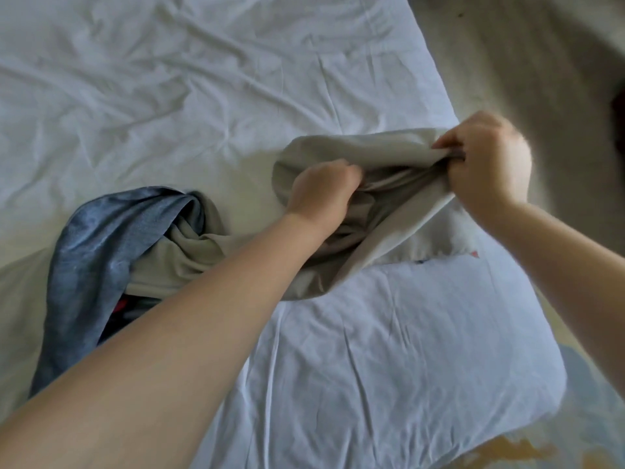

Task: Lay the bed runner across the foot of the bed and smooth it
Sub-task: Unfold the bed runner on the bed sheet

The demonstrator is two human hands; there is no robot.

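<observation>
Step in hand: unbunching, laying not yet begun. The long grey fabric bed runner with a shiny blue face (341,147) lies crumpled on the wrinkled white bed sheet (169,79), near the mattress edge. Left hand (321,194) and right hand (487,164) each clutch gathered grey cloth. Next, probably: find an edge, draw hands apart.

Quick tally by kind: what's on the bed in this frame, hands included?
Hands: 2 - left hand and right hand, both gripping the runner
Bed runner, grey and blue: 1
White sheet: 1
White pillow: 1
Total: 5
</observation>
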